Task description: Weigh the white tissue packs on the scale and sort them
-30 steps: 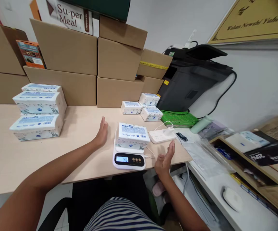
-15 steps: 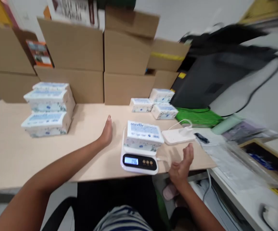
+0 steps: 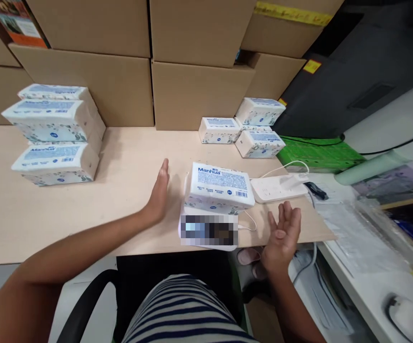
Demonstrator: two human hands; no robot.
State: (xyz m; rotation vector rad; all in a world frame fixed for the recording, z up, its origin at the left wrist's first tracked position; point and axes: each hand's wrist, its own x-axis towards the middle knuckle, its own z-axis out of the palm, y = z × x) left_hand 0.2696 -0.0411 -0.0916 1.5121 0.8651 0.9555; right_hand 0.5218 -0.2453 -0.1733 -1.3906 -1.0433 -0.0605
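Note:
A pack of tissues [image 3: 221, 188] with blue print lies on a white digital scale [image 3: 210, 244] near the table's front edge. The scale's display is blurred out. My left hand [image 3: 159, 193] is held on edge to the left of the scale, fingers straight, apart from the pack and holding nothing. To the right of the scale, my right hand [image 3: 282, 236] is turned palm up with its fingers spread and empty. Several more tissue packs are stacked at the left [image 3: 49, 138], and a smaller group of tissue packs [image 3: 258, 143] sits at the back right.
Cardboard boxes [image 3: 199, 95] form a wall along the back of the table [image 3: 128, 190]. A white power strip [image 3: 278, 188] with a cable lies right of the scale. Beyond it are a green case [image 3: 317, 152], a black bag [image 3: 353, 85] and a white side desk [image 3: 356, 276].
The view has tilted down and closer. My right hand has opened more, its fingers now spread and palm up. My left hand stays beside the scale, and the pack remains on it.

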